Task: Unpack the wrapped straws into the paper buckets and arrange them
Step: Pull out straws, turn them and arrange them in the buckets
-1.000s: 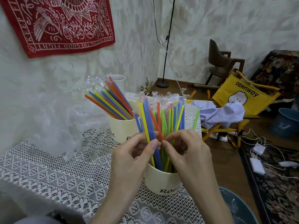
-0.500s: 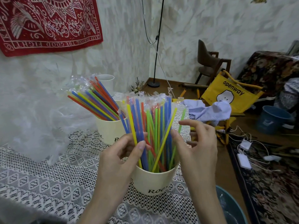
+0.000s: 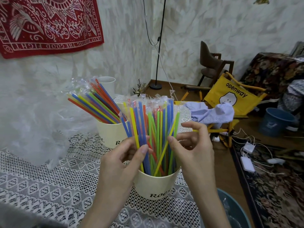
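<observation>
1. Head view, bg: white textured wall w/ a red bandana (image 3: 49, 23) hanging on it, lace cloth covering the desk (image 3: 49, 186), crumpled clear plastic bag (image 3: 32, 129) lying at left, yellow folding chair (image 3: 230, 99) sitting on the floor at right.
2. Near paper bucket (image 3: 156, 185) is standing at the desk's front edge, packed w/ wrapped straws (image 3: 154, 129) standing roughly upright. Far paper bucket (image 3: 111, 134) is sitting just behind it to the left, its bundle (image 3: 95, 102) leaning left.
3. Left hand (image 3: 121, 163): thumb and fingers are curling round the blue/yellow straws on the bundle's left side, pinching them.
4. Right hand (image 3: 194, 148): thumb is pressing a slanted yellow straw; fingers are loosely bent behind the bundle. Whether they're closing on anything, can't tell.
5. Step, as I read it: arranging. Straws are already in the buckets.
6. Next probably calls for straightening the crossed yellow one and evening out the spread w/o tipping the bucket.
7. Look: thin, stiff, bright (blue, green, yellow, orange, red), each in a clear sleeve w/ crinkled tips above.
</observation>
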